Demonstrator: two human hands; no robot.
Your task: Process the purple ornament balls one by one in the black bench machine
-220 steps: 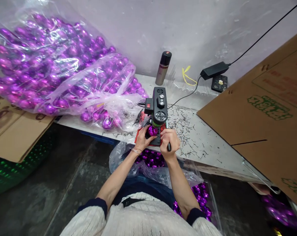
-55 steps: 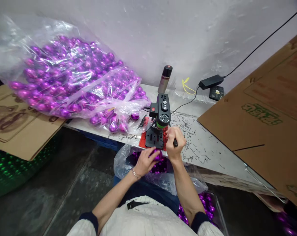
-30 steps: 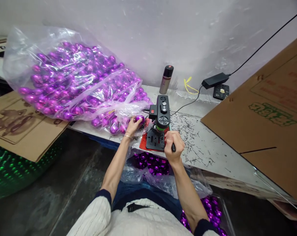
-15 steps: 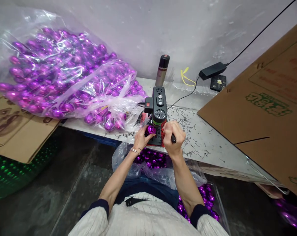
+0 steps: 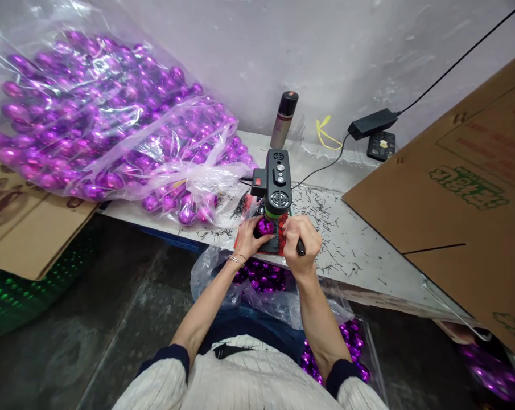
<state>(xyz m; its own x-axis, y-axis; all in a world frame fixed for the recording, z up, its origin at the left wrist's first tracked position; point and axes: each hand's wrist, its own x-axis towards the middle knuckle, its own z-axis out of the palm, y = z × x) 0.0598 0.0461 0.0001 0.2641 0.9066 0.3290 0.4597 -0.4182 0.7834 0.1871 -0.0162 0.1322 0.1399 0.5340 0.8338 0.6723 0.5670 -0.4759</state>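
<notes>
Between the thumb and fingers of my left hand (image 5: 248,238) is a shiny purple ball (image 5: 266,226), just under the head of a small black bench drill press (image 5: 277,182). Whether a bit touches the ball is hidden by the machine's head. My right hand (image 5: 302,242) is wrapped round the press's black-ended lever handle (image 5: 300,247), to the right of the head. The press stands on a red and black base (image 5: 270,244) at the table's front edge.
A big clear bag of purple balls (image 5: 112,125) fills the table's left. Dark shavings (image 5: 334,233) litter the tabletop. Behind stand a spray can (image 5: 284,119) and a black power adapter (image 5: 372,123). A cardboard box (image 5: 453,188) leans right. An open bag of purple balls (image 5: 261,276) hangs below.
The purple ball has turned a little in my left fingers and sits slightly nearer the middle of the base. My right hand stays on the lever. The whole view has shifted slightly.
</notes>
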